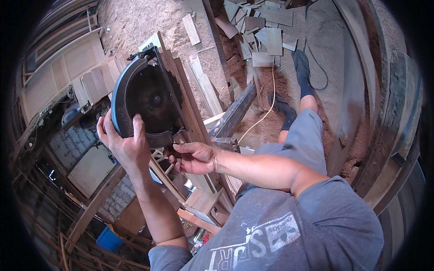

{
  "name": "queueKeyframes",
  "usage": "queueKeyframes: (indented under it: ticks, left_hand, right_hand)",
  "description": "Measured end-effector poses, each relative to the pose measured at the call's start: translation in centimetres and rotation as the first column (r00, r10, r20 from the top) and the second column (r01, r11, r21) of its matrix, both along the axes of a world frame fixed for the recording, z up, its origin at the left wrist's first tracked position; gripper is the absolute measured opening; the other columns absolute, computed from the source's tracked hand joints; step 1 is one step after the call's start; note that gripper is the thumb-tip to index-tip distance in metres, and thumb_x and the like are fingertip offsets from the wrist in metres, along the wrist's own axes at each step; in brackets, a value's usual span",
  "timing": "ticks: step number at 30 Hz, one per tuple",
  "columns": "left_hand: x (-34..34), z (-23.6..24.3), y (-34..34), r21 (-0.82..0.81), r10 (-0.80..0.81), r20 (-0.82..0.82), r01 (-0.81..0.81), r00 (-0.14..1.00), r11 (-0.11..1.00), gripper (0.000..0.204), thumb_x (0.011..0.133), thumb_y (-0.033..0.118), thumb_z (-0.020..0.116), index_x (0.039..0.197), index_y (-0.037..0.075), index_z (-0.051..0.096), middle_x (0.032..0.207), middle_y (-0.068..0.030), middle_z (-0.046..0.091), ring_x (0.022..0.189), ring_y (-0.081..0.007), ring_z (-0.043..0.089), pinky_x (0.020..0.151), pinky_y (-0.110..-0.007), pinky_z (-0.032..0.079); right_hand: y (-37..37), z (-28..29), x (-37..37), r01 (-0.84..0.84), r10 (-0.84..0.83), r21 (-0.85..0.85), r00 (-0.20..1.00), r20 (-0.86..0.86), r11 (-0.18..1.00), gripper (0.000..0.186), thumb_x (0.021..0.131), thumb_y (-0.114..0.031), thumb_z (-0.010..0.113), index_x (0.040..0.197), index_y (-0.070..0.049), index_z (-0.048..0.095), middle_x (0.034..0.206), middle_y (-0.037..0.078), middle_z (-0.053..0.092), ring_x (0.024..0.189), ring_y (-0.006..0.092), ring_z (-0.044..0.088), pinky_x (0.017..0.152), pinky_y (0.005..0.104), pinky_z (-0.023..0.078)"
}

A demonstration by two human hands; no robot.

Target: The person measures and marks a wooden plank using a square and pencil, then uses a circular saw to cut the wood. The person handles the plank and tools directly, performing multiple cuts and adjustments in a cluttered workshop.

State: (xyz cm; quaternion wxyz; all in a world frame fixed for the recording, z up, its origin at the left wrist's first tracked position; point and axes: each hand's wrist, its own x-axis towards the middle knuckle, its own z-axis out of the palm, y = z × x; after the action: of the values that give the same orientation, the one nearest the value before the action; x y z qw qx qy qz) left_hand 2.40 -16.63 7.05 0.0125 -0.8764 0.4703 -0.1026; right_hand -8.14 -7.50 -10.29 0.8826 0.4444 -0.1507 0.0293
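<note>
Grey T-shirt (pixel 334 217), nearest cam, qty 1: soft cloth, dusty, pale worn print on front.

Circ. saw (pixel 135 90), qty 1: held up left of ctr., beyond shirt. Half-round black housing, hollow face toward cam; smooth blue outer rim; round hub at mid; straight edge down right side. Dark toothed edge shows past it, prob. blade; can't confirm from my end.

Left hand (pixel 129 149), qty 1: clamped on near-left part of saw, fingers spread over rim & face. Right hand (pixel 194 158), qty 1: apart from left, fingers curled just by saw's near edge; I can't tell if they pinch a small part or merely touch.

Step, my judgement: left braces saw, right does fine finger work at its near edge. Next move calls for firm left hold, precise right fingertips, care re: any teeth.

Surrounds: wooden beam (pixel 192 115), behind saw, straight, planed-looking. Wood offcuts (pixel 273 40), far, thin, flat, mostly rect., jumbled. Sawdust (pixel 135 18), far, loose, fine. Yellow cord (pixel 274 90), slim, curving. Panelled boards (pixel 63 67), far left, pale, flat. Weathered timbers (pixel 393 104), right, rough, thick. Blue bin (pixel 108 239), near left, smooth, prob. plastic.
</note>
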Motion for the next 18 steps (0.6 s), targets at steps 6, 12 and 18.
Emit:
queueKeyframes:
  ticks: [6,12,18]
  left_hand:
    - [-0.5,-0.2,0.3,-0.039,-0.056,0.055,0.058,0.997,0.998,0.058,0.098,0.038,0.084,0.142,0.005,0.066,0.149,-0.0241,0.058,0.155,-0.0413,0.038,0.124,-0.05,0.036]
    - [0.6,-1.0,1.0,-0.225,-0.101,-0.056,0.086,0.993,0.971,0.06,0.111,0.05,0.063,0.144,0.001,0.061,0.152,-0.0209,0.057,0.151,-0.032,0.046,0.129,-0.048,0.029]
    - [3.6,-2.3,3.7,-0.582,-0.173,-0.599,-0.276,0.782,0.765,0.049,0.119,0.033,0.049,0.155,-0.001,0.045,0.152,-0.0192,0.056,0.146,-0.0278,0.054,0.122,-0.042,0.048]
  right_hand:
    - [-5.9,2.3,-5.0,-0.419,-0.023,-0.831,0.889,-0.458,0.367,0.043,0.111,-0.041,0.067,0.133,-0.004,0.065,0.118,0.009,0.071,0.091,0.0133,0.07,0.076,0.0332,0.059]
    - [-6.4,0.4,-3.8,-0.517,-0.895,-0.856,0.386,-0.225,-0.007,0.048,0.101,-0.026,0.08,0.131,0.002,0.055,0.107,0.017,0.067,0.087,0.0286,0.07,0.08,0.0432,0.058]
    - [-6.7,0.6,-3.0,-0.539,-0.894,-0.842,0.388,-0.225,-0.022,0.048,0.102,-0.014,0.075,0.141,0.003,0.053,0.115,0.022,0.065,0.1,0.0376,0.07,0.088,0.0478,0.057]
